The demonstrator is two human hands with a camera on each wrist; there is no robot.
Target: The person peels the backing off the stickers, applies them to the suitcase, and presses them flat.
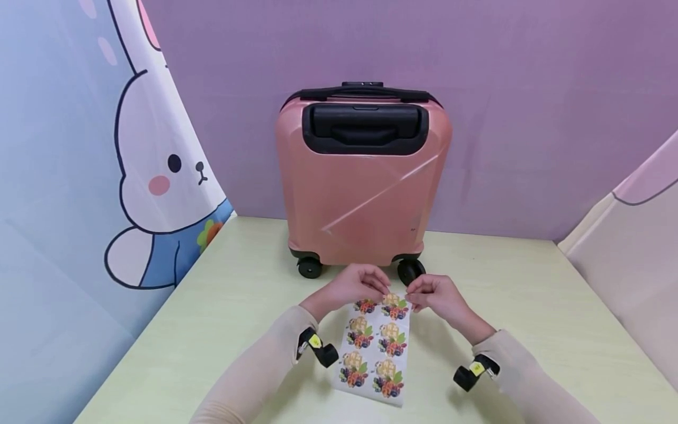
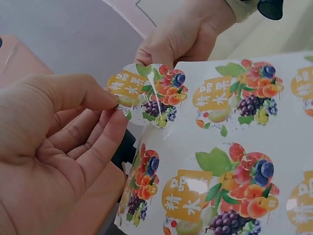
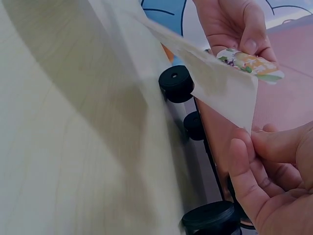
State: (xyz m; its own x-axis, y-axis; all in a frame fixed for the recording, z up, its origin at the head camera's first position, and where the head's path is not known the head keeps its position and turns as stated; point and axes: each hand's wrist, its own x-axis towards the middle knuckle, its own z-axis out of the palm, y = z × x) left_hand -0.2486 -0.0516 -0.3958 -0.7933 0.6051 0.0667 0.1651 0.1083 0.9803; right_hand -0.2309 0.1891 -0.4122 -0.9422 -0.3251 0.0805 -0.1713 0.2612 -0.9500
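A white sheet of fruit stickers [image 1: 372, 348] slants up from the table side toward both hands. Between thumb and fingertips, my left hand [image 1: 354, 290] pinches the edge of one fruit sticker [image 2: 155, 93], which stands partly lifted off the sheet's upper corner. My right hand [image 1: 436, 299] grips that same corner of the sheet, thumb against fingers, as the right wrist view shows. In that view the blank back of the sheet faces the camera and the lifted sticker sticks out past its edge. Other stickers lie flat in rows, each printed with mixed fruit and a yellow label.
Upright behind my hands stands a pink suitcase [image 1: 365, 200] with black wheels [image 1: 309, 268] and a black recessed handle [image 1: 365, 126]. It rests on a pale wooden table [image 1: 529, 330]. A purple backdrop [image 1: 529, 118] hangs behind, and a rabbit-printed cloth [image 1: 53, 235] at left.
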